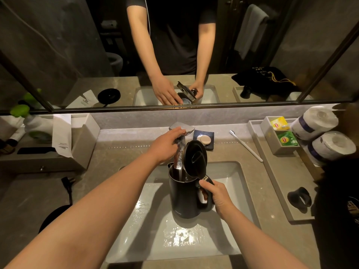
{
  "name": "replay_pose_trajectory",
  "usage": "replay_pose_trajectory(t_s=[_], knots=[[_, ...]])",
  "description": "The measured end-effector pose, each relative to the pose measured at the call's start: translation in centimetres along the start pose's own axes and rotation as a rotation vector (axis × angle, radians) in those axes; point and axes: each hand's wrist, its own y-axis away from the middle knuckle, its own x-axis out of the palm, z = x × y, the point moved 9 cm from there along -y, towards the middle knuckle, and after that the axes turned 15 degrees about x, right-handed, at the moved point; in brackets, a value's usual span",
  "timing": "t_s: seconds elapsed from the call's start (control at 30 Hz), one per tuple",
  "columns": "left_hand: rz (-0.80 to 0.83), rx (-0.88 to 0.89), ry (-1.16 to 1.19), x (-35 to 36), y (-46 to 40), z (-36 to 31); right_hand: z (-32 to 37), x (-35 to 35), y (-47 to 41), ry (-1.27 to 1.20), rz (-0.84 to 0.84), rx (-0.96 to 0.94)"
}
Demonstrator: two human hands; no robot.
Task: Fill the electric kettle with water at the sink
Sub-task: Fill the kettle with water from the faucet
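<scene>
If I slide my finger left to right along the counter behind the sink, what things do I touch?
White box with the paper slip → faucet under the left hand → soap dish → toothbrush → tea bag box → toilet paper rolls.

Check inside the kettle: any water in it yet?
The kettle stands in the sink, lid open, faucet spout over its mouth with a thin stream entering. The interior is dark; water level can't be seen.

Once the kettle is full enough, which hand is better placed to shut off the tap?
Left. The left hand already rests on the faucet lever, while the right hand grips the kettle handle under the stream.
</scene>
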Motion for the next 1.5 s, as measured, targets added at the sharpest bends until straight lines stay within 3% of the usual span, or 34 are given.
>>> replay_pose_trajectory(t_s=[1.5], knots=[[-0.005,0.002,0.021,-0.1,0.1,0.1,-0.3,-0.3,-0.6,-0.010,-0.004,-0.015]])
